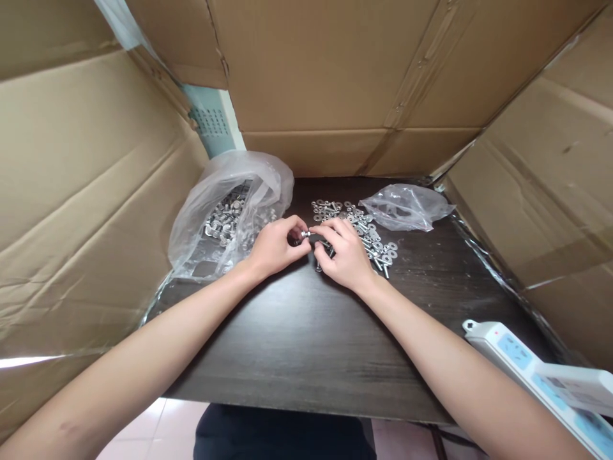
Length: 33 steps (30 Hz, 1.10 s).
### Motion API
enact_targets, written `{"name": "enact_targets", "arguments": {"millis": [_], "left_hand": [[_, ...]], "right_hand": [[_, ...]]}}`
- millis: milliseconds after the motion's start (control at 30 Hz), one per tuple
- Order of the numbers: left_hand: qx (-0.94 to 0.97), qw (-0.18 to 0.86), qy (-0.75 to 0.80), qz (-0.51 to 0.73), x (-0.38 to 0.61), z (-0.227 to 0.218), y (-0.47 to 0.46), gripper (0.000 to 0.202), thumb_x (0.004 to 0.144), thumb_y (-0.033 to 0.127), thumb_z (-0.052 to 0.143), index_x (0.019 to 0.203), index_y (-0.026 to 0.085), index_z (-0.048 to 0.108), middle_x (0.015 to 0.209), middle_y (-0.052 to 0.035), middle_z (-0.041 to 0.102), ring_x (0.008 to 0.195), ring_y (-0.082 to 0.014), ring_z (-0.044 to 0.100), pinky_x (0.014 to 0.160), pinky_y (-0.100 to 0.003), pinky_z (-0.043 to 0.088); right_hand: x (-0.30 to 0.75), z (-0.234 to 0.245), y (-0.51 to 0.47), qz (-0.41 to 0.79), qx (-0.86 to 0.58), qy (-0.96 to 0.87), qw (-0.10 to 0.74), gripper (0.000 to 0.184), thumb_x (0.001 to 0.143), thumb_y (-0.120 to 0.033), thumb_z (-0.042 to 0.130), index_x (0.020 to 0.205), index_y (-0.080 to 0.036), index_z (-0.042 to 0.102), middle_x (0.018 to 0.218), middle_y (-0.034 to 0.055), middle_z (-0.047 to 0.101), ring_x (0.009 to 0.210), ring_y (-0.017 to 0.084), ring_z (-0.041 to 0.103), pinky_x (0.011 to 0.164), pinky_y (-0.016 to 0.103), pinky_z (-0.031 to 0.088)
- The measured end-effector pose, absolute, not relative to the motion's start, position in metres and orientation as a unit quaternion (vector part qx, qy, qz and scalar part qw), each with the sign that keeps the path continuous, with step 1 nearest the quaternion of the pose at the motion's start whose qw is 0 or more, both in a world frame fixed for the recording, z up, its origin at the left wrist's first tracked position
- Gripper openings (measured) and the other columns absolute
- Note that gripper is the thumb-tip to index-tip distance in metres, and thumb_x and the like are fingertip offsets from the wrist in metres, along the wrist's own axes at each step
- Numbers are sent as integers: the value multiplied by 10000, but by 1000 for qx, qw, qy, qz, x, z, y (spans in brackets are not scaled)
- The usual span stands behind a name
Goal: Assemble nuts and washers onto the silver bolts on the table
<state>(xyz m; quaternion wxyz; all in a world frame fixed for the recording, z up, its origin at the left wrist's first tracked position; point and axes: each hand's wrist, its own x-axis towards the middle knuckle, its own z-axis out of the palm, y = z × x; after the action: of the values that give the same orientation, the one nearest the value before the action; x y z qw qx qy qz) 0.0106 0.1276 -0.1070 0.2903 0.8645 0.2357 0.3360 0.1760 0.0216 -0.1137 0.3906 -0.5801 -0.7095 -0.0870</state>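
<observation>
Hold a small metal fastener point(306, 234) between narrowed thumb and fingers of left hand point(274, 248), over the desk point(287, 345) towards its far edge; curl right hand point(345, 254) close to the same fastener, cannot tell whether gripping. Note loose bolts and washers point(376, 241) beside right hand; a plastic bag point(268, 167) of metal parts point(225, 220) near far left corner; a flattened bag point(407, 206) near far right corner. Cannot read dark characters on a pale blue surface point(204, 101), nor a label point(567, 388) at the power strip point(486, 337), near right corner.
</observation>
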Motion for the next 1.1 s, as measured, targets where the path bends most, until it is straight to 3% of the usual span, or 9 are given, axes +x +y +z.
{"name": "enact_targets", "arguments": {"millis": [167,433,633,867,967,1100], "left_hand": [[874,287,215,329,11,-108,128,157,810,185,718,961,196,674,801,12,708,758,-163,680,744,-289,516],[865,299,242,322,10,-110,129,121,849,211,729,961,203,684,865,-4,755,813,-183,724,759,-306,542],[828,316,288,363,13,-107,127,143,854,235,736,980,198,678,841,-9,747,796,-177,721,769,-301,564],[790,324,308,420,16,-101,123,68,907,255,643,884,197,615,717,23,651,632,-123,612,625,-237,501],[812,314,277,406,14,-104,123,118,947,307,624,913,195,613,733,11,662,628,-127,617,617,-247,498],[858,297,226,353,14,-108,124,135,933,297,667,1005,190,626,794,-13,703,666,-145,653,626,-260,520]], "right_hand": [[175,-112,21,-74,-581,-705,399,185,967,-201,556,1062,-191,714,1014,99,684,947,270,603,871,452,516],[176,-115,22,-90,-575,-706,402,268,957,-191,555,1154,-176,736,1036,110,678,951,270,600,873,452,535],[177,-116,23,-82,-570,-701,422,182,948,-173,565,953,-188,746,994,96,670,913,250,602,853,437,524],[178,-116,24,-76,-569,-701,423,162,934,-161,554,849,-194,688,940,86,663,889,245,592,847,424,510],[177,-114,23,-69,-571,-691,437,162,932,-162,545,989,-188,694,964,90,668,919,257,607,864,433,521],[176,-112,21,-56,-582,-678,445,427,936,-159,516,1349,-194,616,1103,112,665,1015,279,620,920,468,541]]}}
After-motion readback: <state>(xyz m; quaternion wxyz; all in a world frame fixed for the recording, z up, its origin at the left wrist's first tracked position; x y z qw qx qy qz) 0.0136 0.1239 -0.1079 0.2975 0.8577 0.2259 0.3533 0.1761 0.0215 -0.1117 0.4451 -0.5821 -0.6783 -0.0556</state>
